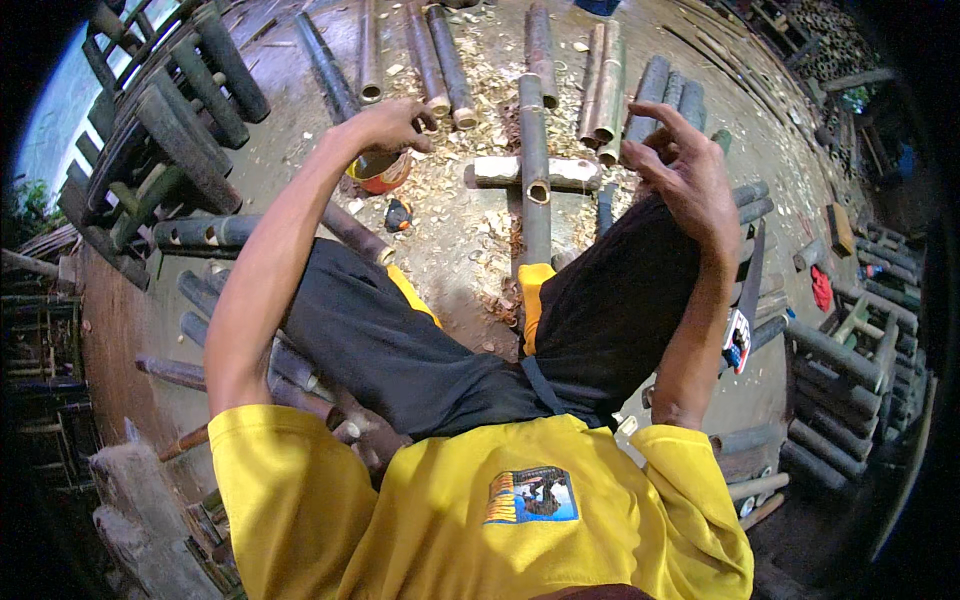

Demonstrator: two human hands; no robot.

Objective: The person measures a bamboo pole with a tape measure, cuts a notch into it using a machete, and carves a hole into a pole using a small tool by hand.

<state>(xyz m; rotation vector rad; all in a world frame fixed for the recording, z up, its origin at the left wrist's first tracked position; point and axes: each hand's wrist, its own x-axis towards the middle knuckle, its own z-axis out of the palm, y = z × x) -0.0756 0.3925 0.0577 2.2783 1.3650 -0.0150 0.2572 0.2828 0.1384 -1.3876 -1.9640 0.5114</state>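
Between my knees lies a dark bamboo tube (534, 135) with a hole cut in its upper side. It rests across a whitish wooden block (492, 173), and its near end meets a yellow-orange piece (536, 285). My left hand (390, 128) hangs in the air over a red and yellow bucket (385, 178), fingers loosely bent and apart, nothing seen in them. Above my right knee is my right hand (690, 175), its thumb and forefinger curved with a gap between; no object shows there. Neither hand touches the tube.
Pale wood shavings (470, 150) cover the ground ahead. More bamboo tubes (605, 85) lie in front and on both sides. A small black and orange object (399, 215) sits by the bucket. At my right is a saw (752, 275) with a coloured handle. Bamboo stacks (835, 400) stand farther right.
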